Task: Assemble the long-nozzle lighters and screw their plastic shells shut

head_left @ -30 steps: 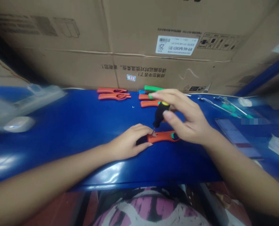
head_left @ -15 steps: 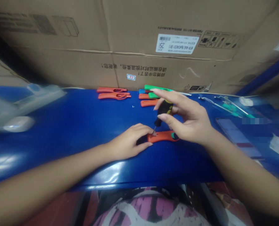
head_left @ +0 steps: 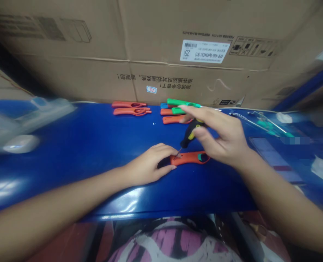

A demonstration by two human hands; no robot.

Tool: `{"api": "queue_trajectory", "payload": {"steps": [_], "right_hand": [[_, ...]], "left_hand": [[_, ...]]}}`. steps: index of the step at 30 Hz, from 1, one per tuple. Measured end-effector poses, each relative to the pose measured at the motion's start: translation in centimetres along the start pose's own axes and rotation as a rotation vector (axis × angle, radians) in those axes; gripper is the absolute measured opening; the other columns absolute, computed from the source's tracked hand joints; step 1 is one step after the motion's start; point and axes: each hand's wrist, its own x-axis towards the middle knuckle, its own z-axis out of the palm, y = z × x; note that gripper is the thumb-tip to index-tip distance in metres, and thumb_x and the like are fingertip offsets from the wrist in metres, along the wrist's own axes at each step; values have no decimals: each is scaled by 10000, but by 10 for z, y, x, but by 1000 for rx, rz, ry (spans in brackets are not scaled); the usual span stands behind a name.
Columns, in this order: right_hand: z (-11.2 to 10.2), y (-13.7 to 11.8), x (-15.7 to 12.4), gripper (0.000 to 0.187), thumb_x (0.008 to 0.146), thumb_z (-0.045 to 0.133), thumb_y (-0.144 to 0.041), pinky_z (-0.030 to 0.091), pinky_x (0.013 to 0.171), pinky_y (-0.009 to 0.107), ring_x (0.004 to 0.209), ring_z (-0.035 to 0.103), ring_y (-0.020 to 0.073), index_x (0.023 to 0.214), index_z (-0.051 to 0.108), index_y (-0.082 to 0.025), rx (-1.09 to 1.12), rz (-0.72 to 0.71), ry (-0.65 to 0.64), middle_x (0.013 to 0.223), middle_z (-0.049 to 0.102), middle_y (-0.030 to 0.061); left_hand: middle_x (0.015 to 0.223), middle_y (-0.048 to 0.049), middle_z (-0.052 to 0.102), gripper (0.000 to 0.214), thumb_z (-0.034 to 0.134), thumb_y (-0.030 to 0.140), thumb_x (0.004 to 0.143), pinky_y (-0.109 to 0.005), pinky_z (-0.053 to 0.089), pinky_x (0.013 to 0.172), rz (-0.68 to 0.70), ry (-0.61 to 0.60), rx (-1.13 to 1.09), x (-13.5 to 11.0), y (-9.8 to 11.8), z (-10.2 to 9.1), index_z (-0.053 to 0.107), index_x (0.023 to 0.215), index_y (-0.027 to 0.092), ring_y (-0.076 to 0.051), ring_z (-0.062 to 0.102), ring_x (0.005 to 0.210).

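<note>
My left hand (head_left: 150, 163) lies curled on the blue table (head_left: 82, 145), pressing down the left end of an orange plastic handle piece (head_left: 190, 157). My right hand (head_left: 221, 136) pinches a small black and yellow screwdriver (head_left: 190, 134) between thumb and fingers. The screwdriver leans to the right, and its tip rests on the orange piece right beside my left fingertips. A green part shows at the right end of the orange piece.
Orange handle pieces (head_left: 131, 108) lie at the back of the table, with more orange and green ones (head_left: 177, 107) beside them. Metal parts (head_left: 259, 122) and a phone (head_left: 273, 158) lie at the right. A large cardboard box (head_left: 161, 51) stands behind. White blurred objects (head_left: 22, 123) sit at the left.
The screwdriver has tilted further to the right as my right hand's fingers turned around its handle and moved lower. My left hand and the orange piece have stayed in place.
</note>
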Motion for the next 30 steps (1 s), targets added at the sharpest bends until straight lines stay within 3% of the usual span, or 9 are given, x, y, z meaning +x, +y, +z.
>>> {"api": "queue_trajectory", "payload": {"steps": [3,8,12,17,19,22,24,27,30], "right_hand": [[-3,1,-1,433,1044,381,-267,603,643,278,738,689,113,1467,468,-243,214,102,-136,1246,685,75],[0,3,0,326,874,718,-343,596,741,306,824,701,172,1194,708,-281,-20,-50,98,1008,758,28],[6,2,-1,413,1009,487,-287,596,692,305,758,690,139,1420,529,-283,34,21,-14,1170,712,56],[8,0,0,313,871,716,-362,586,757,342,828,680,188,1154,707,-228,-51,-86,76,951,716,52],[7,-2,0,326,900,677,-372,580,816,360,935,675,213,1189,697,-222,-94,-127,81,1040,708,85],[6,-5,0,364,1008,486,-303,590,776,338,901,677,175,1348,599,-238,16,-15,-23,1139,691,92],[6,-6,1,318,991,529,-297,592,732,325,791,667,151,1283,643,-243,57,22,-6,1027,713,59],[8,-5,1,256,875,712,-334,590,755,346,780,659,168,1112,726,-240,-41,-67,122,908,711,38],[8,-5,1,292,955,592,-296,589,775,352,837,669,170,1230,678,-249,-50,-60,82,1043,708,61]], "left_hand": [[1177,-89,676,280,628,215,926,-404,486,1001,-10,-2,1,0,1,0,608,1204,185,-227,605,1123],[1177,-91,675,273,627,218,925,-417,480,1014,-13,-2,-1,0,1,0,608,1195,177,-227,602,1131],[1182,-87,676,281,626,214,927,-403,476,1020,-16,-7,2,0,1,0,610,1206,184,-223,599,1137],[1164,-90,678,237,631,217,924,-387,482,985,3,9,32,0,1,0,605,1154,163,-229,610,1112],[1160,-90,677,235,627,219,926,-381,488,975,0,7,32,0,1,0,603,1153,163,-227,612,1102],[1172,-84,675,265,627,228,929,-389,486,989,-20,-2,24,0,1,0,603,1189,184,-228,610,1106],[1181,-87,674,275,628,237,931,-396,483,997,-26,-2,28,0,1,0,600,1200,186,-231,610,1114],[1167,-94,675,262,633,255,932,-402,487,991,-10,16,39,0,0,1,597,1178,175,-237,613,1112],[1156,-89,677,274,637,251,928,-405,496,978,-16,18,36,0,0,1,598,1191,186,-236,620,1093]]}}
